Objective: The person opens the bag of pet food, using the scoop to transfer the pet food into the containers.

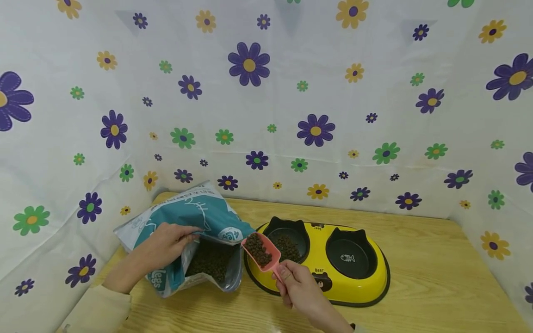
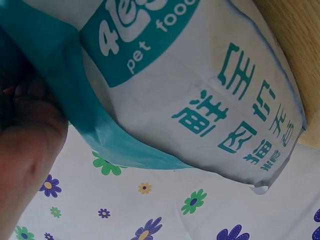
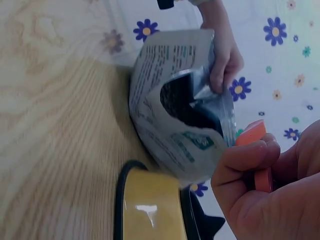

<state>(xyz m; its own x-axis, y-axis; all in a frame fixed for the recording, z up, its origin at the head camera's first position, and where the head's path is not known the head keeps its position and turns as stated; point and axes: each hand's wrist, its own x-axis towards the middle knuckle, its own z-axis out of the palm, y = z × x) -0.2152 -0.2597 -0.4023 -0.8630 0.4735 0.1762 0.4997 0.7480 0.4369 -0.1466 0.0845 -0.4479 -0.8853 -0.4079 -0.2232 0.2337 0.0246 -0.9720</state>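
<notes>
My left hand (image 1: 164, 249) pinches the upper lip of a teal and white pet food bag (image 1: 187, 208), whose mouth gapes and shows brown kibble (image 1: 211, 260) inside. In the left wrist view the bag's printed side (image 2: 200, 100) fills much of the picture, beside part of the hand (image 2: 32, 130). My right hand (image 1: 297, 286) grips the handle of a pink scoop (image 1: 276, 253) heaped with kibble. That scoop is over the left rim of a yellow double pet bowl (image 1: 318, 259), near the bag's mouth. Some kibble (image 1: 287, 248) lies in the left black bowl; the right bowl (image 1: 351, 254) shows a fish-bone print.
Everything stands on a light wooden table (image 1: 433, 273). Behind it and at both sides hangs a white cloth (image 1: 283, 101) with purple, green and orange flowers. The bag stands close against the left side of the bowl base.
</notes>
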